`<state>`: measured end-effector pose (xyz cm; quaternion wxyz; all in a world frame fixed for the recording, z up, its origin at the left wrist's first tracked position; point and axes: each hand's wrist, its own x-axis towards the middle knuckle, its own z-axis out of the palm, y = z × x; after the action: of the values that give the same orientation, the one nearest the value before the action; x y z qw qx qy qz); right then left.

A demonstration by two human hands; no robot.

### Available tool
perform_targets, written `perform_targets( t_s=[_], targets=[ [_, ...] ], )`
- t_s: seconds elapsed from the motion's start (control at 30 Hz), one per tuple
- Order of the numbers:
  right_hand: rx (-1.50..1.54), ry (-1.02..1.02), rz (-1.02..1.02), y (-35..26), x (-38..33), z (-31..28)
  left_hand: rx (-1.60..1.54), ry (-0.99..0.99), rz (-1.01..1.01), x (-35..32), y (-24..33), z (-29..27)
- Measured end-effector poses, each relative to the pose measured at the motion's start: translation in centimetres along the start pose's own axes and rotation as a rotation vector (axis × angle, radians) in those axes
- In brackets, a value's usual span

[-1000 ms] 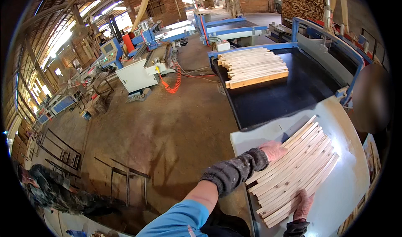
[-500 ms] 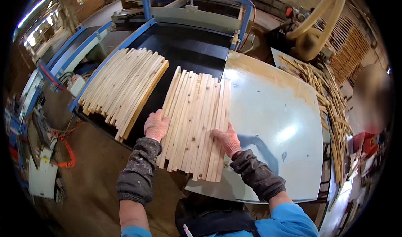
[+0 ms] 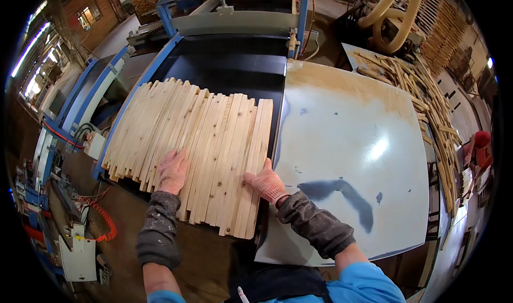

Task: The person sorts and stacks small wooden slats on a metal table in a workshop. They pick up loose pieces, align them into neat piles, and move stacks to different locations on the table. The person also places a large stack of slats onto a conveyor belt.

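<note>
Your left hand (image 3: pixel 172 170) and right hand (image 3: pixel 265 182) lie flat and open on the wooden slats (image 3: pixel 197 142), which sit on the black belt (image 3: pixel 235 70) beside the tabletop (image 3: pixel 352 142), so an uneven push may fan them apart.

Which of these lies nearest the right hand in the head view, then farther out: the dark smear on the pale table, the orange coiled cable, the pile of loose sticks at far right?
From the right hand, resting on the wooden slats:
1. Dark smear, just to its right on the pale table.
2. Orange coiled cable, off to the lower left, beyond the left hand.
3. Pile of loose sticks, along the table's far right edge.
</note>
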<state>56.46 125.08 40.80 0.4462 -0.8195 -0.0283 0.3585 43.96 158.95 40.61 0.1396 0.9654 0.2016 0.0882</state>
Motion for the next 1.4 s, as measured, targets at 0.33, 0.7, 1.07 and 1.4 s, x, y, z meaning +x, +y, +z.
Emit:
perform_targets(
  t_s=[0.33,0.7,1.07,1.4],
  targets=[
    [-0.751,-0.169,-0.258,-5.4,-2.9,-4.9,0.253,0.071,0.113,0.2,-3.4,1.9],
    [-0.427,0.412,-0.713,-18.8,15.9,4.4,0.198,0.045,0.29,-0.6,-3.9,0.5],
    [-0.437,0.425,-0.598,-25.7,32.4,9.1,0.037,-0.084,0.194,0.0,-2.5,-1.8],
    [0.474,0.13,-0.895,-31.0,19.0,7.0,-0.396,0.094,0.124,-0.4,-2.6,-2.7]
  ],
)
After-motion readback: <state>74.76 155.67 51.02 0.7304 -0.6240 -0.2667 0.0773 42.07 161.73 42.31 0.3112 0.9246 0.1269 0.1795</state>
